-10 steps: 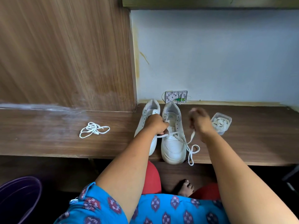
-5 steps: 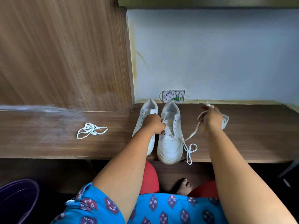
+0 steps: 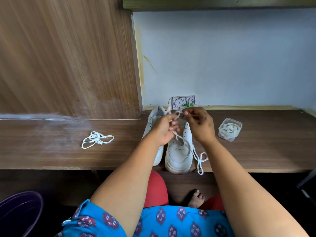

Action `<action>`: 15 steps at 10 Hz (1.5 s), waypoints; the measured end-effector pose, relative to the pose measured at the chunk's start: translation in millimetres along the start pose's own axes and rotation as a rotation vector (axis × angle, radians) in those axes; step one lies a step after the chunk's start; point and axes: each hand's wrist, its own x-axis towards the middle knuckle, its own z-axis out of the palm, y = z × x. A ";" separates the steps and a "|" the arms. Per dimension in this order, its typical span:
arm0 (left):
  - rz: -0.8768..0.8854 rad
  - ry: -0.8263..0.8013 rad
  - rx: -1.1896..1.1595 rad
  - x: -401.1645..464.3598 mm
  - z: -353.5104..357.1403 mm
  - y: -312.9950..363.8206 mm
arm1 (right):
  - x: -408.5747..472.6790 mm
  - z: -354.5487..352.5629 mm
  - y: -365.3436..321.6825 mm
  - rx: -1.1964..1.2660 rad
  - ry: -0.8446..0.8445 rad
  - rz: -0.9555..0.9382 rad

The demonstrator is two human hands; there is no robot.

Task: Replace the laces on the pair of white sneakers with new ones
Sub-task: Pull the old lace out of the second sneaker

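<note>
The left hand (image 3: 165,130) let go of the shoe (image 3: 179,151) and now both grips, with the right hand (image 3: 199,124), pinch the lace (image 3: 198,158), so pulling it out goes on.

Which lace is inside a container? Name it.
The bundled lace in the clear plastic tub, right of the sneakers. The loose lace lies bare on the shelf; another is held in both hands.

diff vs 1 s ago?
Left hand left the right sneaker and rose to pinch the lace; right hand swung back in over that sneaker, both now holding the lace up. Loose lace, tub, left sneaker unmoved.
</note>
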 end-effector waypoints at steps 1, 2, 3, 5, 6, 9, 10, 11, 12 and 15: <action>0.174 0.455 0.722 0.3 -10.1 14.9 | -0.7 -4.8 19.7 -0.299 -0.165 0.073; 0.175 0.563 1.655 -9.5 -13.0 15.1 | -7.5 0.9 25.8 -0.552 -0.340 0.246; 0.166 0.149 1.702 -8.5 -12.8 2.0 | -9.3 6.7 21.4 -0.561 -0.308 0.471; 0.112 -0.081 1.868 2.1 -10.5 -16.6 | -5.5 0.6 30.3 -0.312 -0.208 0.623; 0.141 -0.136 1.839 5.5 -8.5 -16.7 | -8.2 -2.9 27.3 -0.218 -0.197 0.648; 0.155 0.115 -0.393 -0.4 -16.7 18.8 | -5.2 -9.3 35.8 -0.275 -0.282 0.595; 0.197 0.031 -0.445 -4.8 -6.2 25.8 | -2.5 -12.1 36.9 -0.271 -0.297 0.597; 0.256 0.029 0.934 -6.4 3.1 -4.2 | -1.6 -14.9 33.5 -0.146 -0.297 0.676; 0.207 -0.188 1.833 1.3 5.0 -24.1 | -0.9 -15.0 30.5 -0.066 -0.293 0.699; 0.207 0.183 -0.133 -6.6 14.3 14.1 | -2.2 -16.3 39.9 -0.010 -0.271 0.737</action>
